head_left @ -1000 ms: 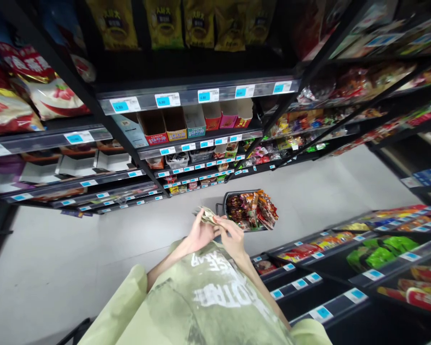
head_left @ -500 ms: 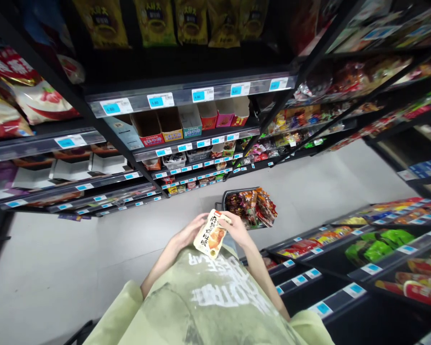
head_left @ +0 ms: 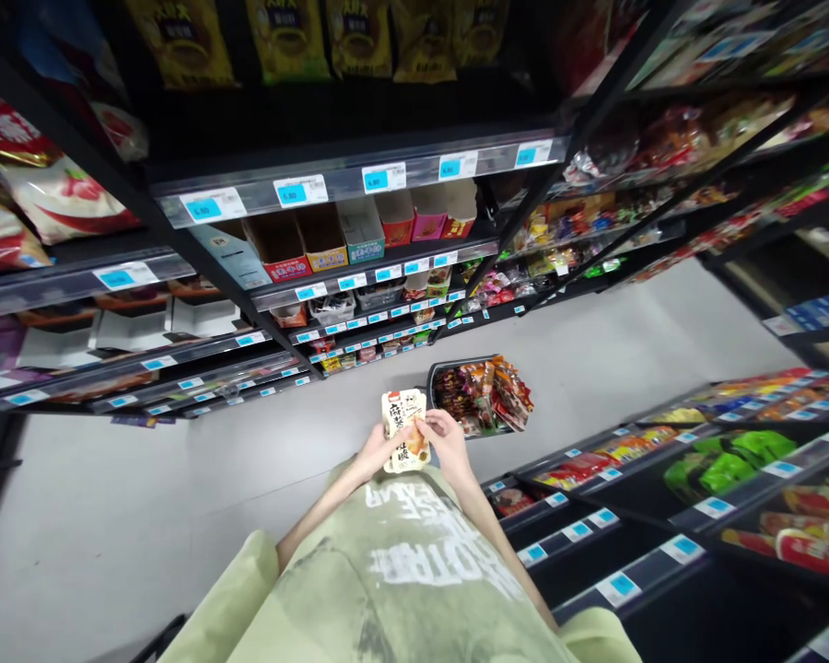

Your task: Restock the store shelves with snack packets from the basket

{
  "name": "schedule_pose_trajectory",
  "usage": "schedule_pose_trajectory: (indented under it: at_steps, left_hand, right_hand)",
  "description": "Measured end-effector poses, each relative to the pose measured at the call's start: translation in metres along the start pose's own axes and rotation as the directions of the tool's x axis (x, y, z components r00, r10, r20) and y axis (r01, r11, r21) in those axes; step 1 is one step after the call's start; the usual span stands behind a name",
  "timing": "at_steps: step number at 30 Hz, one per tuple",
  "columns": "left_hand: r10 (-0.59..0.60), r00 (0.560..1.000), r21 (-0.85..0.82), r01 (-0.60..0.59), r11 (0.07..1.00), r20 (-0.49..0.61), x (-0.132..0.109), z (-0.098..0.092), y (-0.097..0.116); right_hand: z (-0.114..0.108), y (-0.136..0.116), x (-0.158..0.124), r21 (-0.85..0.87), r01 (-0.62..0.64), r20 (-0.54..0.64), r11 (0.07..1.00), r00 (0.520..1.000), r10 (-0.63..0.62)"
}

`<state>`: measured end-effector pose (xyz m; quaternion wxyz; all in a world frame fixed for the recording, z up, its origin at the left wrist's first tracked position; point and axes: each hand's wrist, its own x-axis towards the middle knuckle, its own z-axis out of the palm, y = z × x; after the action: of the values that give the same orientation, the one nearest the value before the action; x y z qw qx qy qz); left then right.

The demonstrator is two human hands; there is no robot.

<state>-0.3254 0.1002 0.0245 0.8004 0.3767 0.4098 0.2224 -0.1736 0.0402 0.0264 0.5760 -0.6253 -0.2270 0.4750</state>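
A cream-coloured snack packet (head_left: 402,405) with dark lettering, a red mark at its top and an orange food picture is held upright in front of my body. My left hand (head_left: 375,449) grips its left side, with the thumb lying across the front. On the right edge my right hand (head_left: 448,438) is closed, its thumb and fingers pinching the packet. Just beyond my right hand, a dark basket (head_left: 431,373) stands on the floor, filled with brown and orange snack packets (head_left: 501,394).
Ahead rises a black shelf rack with price tags (head_left: 300,191) and opened display boxes (head_left: 324,249). Another rack with green bags (head_left: 732,474) runs along my right. Large snack bags (head_left: 62,198) sit on the left shelf. Grey floor (head_left: 249,460) lies between the racks.
The packet has turned from tilted to nearly upright and shifted slightly up. My left hand has moved from its upper left edge to lower down, thumb across its front.
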Motion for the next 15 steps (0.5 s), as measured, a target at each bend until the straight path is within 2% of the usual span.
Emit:
schedule_pose_trajectory:
  at_steps: [5, 9, 15]
  left_hand:
    - [0.004, 0.998, -0.012, -0.004, 1.000, -0.057, 0.0023, -0.0007, -0.0008]
    - [0.022, 0.999, 0.008, -0.022, 1.000, -0.028, 0.0040, -0.0027, 0.0002]
    - [0.008, 1.000, 0.032, -0.008, 0.999, 0.004, 0.0016, -0.0066, 0.0009]
  right_hand:
    - [0.0034, -0.0018, -0.0002, 0.005, 0.018, -0.015, 1.000, 1.000, -0.018]
    - [0.0041, -0.0025, -0.0013, -0.011, 0.035, 0.010, 0.999, 0.999, -0.035]
    - [-0.0005, 0.0016, -0.0006, 0.103, -0.066, -0.010, 0.993, 0.998, 0.067]
